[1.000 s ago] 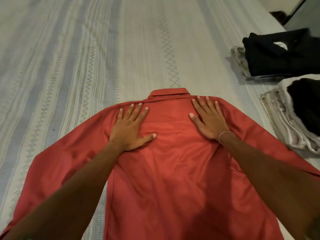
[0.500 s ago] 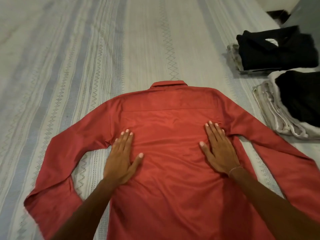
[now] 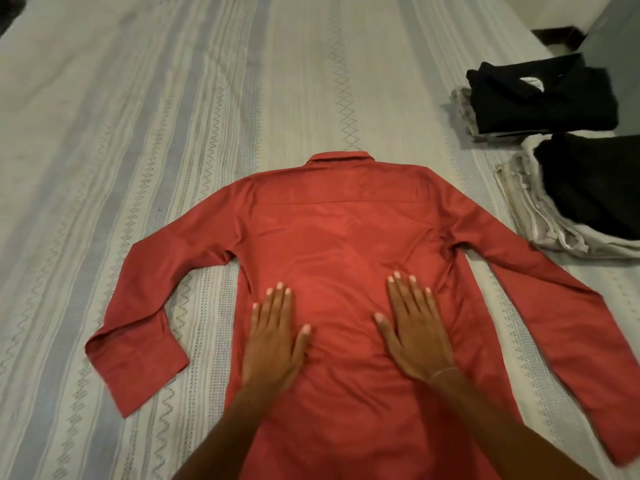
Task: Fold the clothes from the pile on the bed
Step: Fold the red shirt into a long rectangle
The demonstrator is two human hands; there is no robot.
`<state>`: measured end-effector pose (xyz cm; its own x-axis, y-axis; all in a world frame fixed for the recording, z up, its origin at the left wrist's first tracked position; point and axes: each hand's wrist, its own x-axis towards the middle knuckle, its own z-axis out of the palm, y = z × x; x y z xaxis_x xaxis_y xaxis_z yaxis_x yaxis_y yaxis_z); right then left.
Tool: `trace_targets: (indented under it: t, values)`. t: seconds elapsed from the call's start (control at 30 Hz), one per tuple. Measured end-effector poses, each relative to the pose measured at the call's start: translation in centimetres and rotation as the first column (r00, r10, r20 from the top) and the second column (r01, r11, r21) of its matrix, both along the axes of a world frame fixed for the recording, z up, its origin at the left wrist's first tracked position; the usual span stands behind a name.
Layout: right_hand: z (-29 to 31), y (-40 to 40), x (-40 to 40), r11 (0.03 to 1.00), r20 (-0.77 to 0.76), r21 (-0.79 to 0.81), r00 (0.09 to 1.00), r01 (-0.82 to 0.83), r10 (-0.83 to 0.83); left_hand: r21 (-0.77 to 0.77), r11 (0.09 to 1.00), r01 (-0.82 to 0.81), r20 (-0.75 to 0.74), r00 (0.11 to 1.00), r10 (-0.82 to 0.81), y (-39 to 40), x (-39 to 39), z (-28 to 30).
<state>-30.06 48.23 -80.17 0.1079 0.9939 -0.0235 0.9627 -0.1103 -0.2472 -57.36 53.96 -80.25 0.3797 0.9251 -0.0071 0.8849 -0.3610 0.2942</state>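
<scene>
Head view: left hand (image 3: pixel 273 341) and right hand (image 3: pixel 414 332), grips apart, press flat on red shirt (image 3: pixel 341 237); no readable writing.

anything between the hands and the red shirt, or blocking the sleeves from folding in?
Nothing visible. The left hand and right hand lie flat on the red shirt. Both sleeves lie spread on bare bed; the folded clothes lie apart, far right.
</scene>
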Motion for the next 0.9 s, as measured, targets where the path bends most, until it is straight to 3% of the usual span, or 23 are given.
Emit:
trace_targets:
  t: [0.1,0.27,0.33,0.4,0.47,0.5,0.57,0.7,0.77,0.83,0.9]
  values:
    - [-0.5,-1.1,5.1,0.990,0.002,-0.012,0.990,0.142,-0.142,0.000,1.000,-0.019,-0.034,0.999,0.019,-0.7,-2.9,-0.8]
    - [0.3,-0.7,5.5,0.973,0.065,-0.059,0.974,0.221,-0.217,-0.089,0.884,-0.460,-0.167,0.881,0.442,-1.8,-2.1,0.4]
    - [1.3,-2.3,2.8,0.976,0.061,0.003,0.974,0.219,-0.218,-0.007,0.931,-0.365,-0.179,0.917,0.358,-3.5,-2.2,0.9]
    - [1.2,-5.7,-1.0,0.999,0.047,0.022,0.998,0.031,-0.032,0.045,0.998,-0.036,-0.137,0.990,0.042,-5.8,-1.7,1.0]
    - [0.7,-9.5,-2.5,0.995,0.046,-0.017,0.994,-0.096,0.096,0.020,0.977,0.210,-0.131,0.970,-0.206,-8.6,-1.7,1.0]
    - [0.3,-10.7,-1.7,0.997,0.038,-0.033,0.996,-0.075,0.076,0.008,0.981,0.194,-0.138,0.972,-0.191,-9.6,-2.5,0.8]
    - [-0.4,-12.5,0.8,0.997,0.074,-0.034,0.995,0.064,-0.062,-0.001,1.000,0.009,-0.170,0.985,-0.009,-10.7,-4.8,0.7]
    - [0.3,-13.7,3.3,0.944,0.134,-0.094,0.944,0.316,-0.303,-0.042,0.955,-0.294,-0.216,0.936,0.278,-13.0,-5.3,1.5]
    - [1.4,-14.7,0.1,0.957,0.090,-0.073,0.958,0.280,-0.273,-0.057,0.984,-0.171,-0.181,0.971,0.159,-15.3,-3.4,2.3]
    - [1.6,-17.4,-3.5,0.996,0.076,-0.072,0.996,0.044,-0.039,-0.064,0.992,0.111,-0.143,0.983,-0.119,-18.4,-1.9,2.2]
    - [1.1,-20.9,-4.2,0.991,0.072,-0.110,0.994,-0.077,0.086,-0.086,0.980,0.177,-0.149,0.971,-0.188,-20.7,-2.7,1.8]
